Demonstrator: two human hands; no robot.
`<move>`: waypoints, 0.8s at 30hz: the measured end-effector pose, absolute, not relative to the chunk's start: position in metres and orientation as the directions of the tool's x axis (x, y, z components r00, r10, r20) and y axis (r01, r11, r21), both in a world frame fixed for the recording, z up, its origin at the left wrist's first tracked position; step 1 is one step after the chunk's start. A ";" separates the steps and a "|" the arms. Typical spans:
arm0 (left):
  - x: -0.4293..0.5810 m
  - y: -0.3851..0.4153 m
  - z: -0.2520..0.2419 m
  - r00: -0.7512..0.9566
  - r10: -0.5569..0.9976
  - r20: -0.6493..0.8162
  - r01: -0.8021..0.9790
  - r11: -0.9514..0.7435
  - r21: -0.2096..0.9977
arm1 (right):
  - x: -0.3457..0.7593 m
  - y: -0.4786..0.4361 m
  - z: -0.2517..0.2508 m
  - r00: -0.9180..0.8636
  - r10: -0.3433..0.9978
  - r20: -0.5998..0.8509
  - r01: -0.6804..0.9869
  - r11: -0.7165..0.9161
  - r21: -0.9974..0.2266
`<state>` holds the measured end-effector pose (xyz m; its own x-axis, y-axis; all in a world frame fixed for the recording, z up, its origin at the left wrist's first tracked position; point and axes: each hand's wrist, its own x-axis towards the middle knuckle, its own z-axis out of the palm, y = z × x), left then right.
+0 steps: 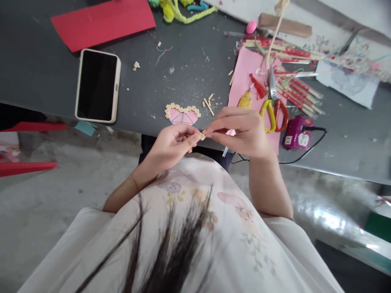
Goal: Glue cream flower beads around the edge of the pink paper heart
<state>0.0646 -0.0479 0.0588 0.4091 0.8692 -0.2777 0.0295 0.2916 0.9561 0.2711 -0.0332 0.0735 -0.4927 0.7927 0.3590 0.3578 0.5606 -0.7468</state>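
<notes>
Between the fingertips of both hands is a small cluster of pale wooden bits [202, 137], just off the table's near edge. My left hand [173, 146] pinches it from one side, thumb on top. From the other side my right hand [240, 131] grips it with thumb and forefinger. Just beyond my left hand lies a pink fan-shaped piece [183, 115] with dark lines on it. Pale wooden clusters edge its far side, and its near end is partly hidden. Short cut sticks [208, 107] lie beside it, near my right hand.
A phone [97, 86] and red card [104, 25] lie at left. At right, scissors [273, 106], a yellow tool with a red tassel [245, 99] and red-and-pale sticks [301, 93] lie on and by pink paper [240, 73]. A purple box [298, 132] trails a black cable.
</notes>
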 end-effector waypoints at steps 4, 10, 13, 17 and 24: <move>0.066 -0.048 0.063 0.410 0.867 -0.284 -0.003 0.313 0.950 | 0.270 -0.031 0.067 -0.456 0.810 0.368 0.337 0.540 -0.771; 0.066 -0.047 0.065 0.414 0.868 -0.275 -0.009 0.306 0.952 | 0.267 -0.029 0.064 -0.423 0.823 0.378 0.329 0.529 -0.782; 0.067 -0.046 0.062 0.404 0.871 -0.279 -0.030 0.318 0.948 | 0.269 -0.030 0.067 -0.429 0.818 0.383 0.340 0.539 -0.770; 0.070 -0.046 0.056 0.369 0.893 -0.258 -0.086 0.309 0.947 | 0.271 -0.034 0.068 -0.377 0.842 0.387 0.385 0.522 -0.761; 0.076 -0.045 0.047 0.300 0.928 -0.222 -0.224 0.295 0.929 | 0.262 -0.043 0.056 -0.205 0.866 0.455 0.415 0.498 -0.761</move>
<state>0.0762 -0.0446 0.0467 0.3003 0.9276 -0.2222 -0.2236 0.2949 0.9290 0.2617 -0.0435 0.0559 -0.2054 0.8664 0.4551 0.4152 0.4983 -0.7612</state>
